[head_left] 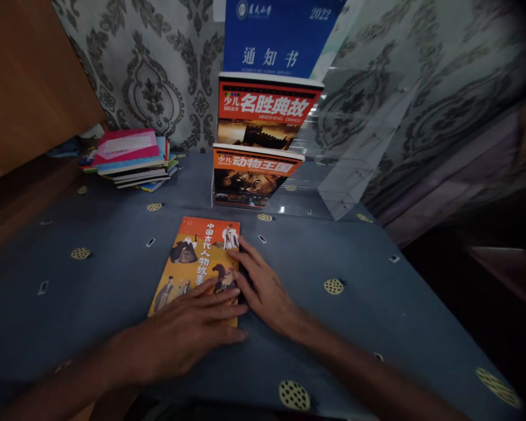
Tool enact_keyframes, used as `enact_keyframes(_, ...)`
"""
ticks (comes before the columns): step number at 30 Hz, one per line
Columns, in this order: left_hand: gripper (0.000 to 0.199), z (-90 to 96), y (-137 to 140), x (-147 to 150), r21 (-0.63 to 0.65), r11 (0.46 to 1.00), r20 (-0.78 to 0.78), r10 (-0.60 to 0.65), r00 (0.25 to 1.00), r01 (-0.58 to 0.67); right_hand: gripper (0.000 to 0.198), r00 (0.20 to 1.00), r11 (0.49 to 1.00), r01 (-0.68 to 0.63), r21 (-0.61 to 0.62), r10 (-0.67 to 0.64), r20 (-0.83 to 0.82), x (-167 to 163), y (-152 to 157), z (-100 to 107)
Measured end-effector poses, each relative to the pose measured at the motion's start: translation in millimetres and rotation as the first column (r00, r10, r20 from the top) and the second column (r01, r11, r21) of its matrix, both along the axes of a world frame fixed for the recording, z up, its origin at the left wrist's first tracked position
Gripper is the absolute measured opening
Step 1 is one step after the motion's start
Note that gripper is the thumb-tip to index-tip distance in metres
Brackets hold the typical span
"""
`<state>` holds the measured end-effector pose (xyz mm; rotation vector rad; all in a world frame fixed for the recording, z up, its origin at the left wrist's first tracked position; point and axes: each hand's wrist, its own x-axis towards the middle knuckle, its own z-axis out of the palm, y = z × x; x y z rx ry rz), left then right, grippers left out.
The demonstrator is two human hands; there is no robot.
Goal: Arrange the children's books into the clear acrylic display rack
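A book (186, 248) with an orange and yellow cover, white title characters and drawn figures lies flat on the blue tablecloth. Across its lower part rests my left hand (193, 324), fingers stretched out to the right and covering the end of the title. My right hand (265, 286) is at the book's right edge, its fingers extended and touching that side. Neither hand is wrapped around the book.
Behind the book stands a clear tiered rack (346, 181) holding an animal book (249, 181), a red-topped book (263, 114) and a blue booklet (276, 41). A pile of books (131, 158) sits at the back left, near a wooden panel (35, 76). Patterned wallpaper is behind.
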<state>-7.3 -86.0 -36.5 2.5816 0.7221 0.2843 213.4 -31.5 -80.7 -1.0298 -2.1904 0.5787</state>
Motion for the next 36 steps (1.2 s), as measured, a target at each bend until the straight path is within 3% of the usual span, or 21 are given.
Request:
enact_keyframes(2,0.037,12.1,8.4,-5.0,-0.169,0.985,0.130,0.067,0.989,-0.045,0.037,1.000,1.000,0.000,-0.011,0.000,0.008,1.9,-6.5,2.6)
enact_keyframes(5,0.029,26.3,33.2,-14.3,-0.410,0.884,0.280,0.356,0.891,-0.224,0.034,1.000,0.998,-0.001,-0.059,0.000,-0.017,3.0,-12.0,7.8)
enact_keyframes(7,0.026,29.7,54.0,-18.0,-0.511,0.766,0.331,0.594,0.733,-0.390,0.032,0.998,0.994,0.014,-0.110,-0.021,-0.062,3.0,-12.9,10.1)
enact_keyframes(9,0.021,28.7,73.5,-17.2,-0.611,0.651,0.392,0.743,0.542,-0.451,0.031,0.990,0.985,0.031,-0.171,-0.053,-0.130,2.7,-12.0,10.3)
enact_keyframes(12,0.018,22.7,93.5,-7.8,-0.775,0.532,0.418,0.837,0.354,-0.342,0.030,0.963,0.965,0.018,-0.260,-0.087,-0.255,2.9,-8.4,9.0)
enact_keyframes(16,0.023,10.0,101.5,8.2,-0.883,0.419,0.345,0.886,0.311,-0.212,0.031,0.917,0.909,-0.055,-0.413,-0.118,-0.382,4.6,-3.4,13.1)
enact_keyframes(18,0.024,3.6,100.8,12.5,-0.877,0.431,0.353,0.878,0.323,-0.213,0.030,0.886,0.866,-0.127,-0.484,-0.121,-0.448,5.6,-2.5,17.5)
enact_keyframes(21,0.026,-2.2,97.6,14.0,-0.808,0.522,0.400,0.826,0.396,-0.274,0.028,0.824,0.821,-0.194,-0.537,-0.160,-0.543,6.3,-3.5,22.5)
enact_keyframes(24,0.026,-3.0,94.1,13.4,-0.715,0.607,0.401,0.762,0.508,-0.347,0.028,0.771,0.814,-0.219,-0.538,-0.194,-0.607,6.3,-7.1,24.8)
enact_keyframes(27,0.030,-2.8,90.8,13.7,-0.596,0.694,0.407,0.695,0.593,-0.404,0.029,0.766,0.826,-0.226,-0.516,-0.177,-0.618,6.8,-11.6,27.3)
enact_keyframes(32,0.035,-3.3,84.0,18.6,-0.190,0.869,0.338,0.495,0.801,-0.457,0.023,0.832,0.880,-0.193,-0.435,-0.088,-0.548,9.7,-15.8,29.9)
enact_keyframes(36,0.038,-4.2,80.0,24.4,0.067,0.907,0.263,0.386,0.884,-0.416,0.020,0.860,0.890,-0.188,-0.415,-0.055,-0.507,10.7,-16.6,28.7)
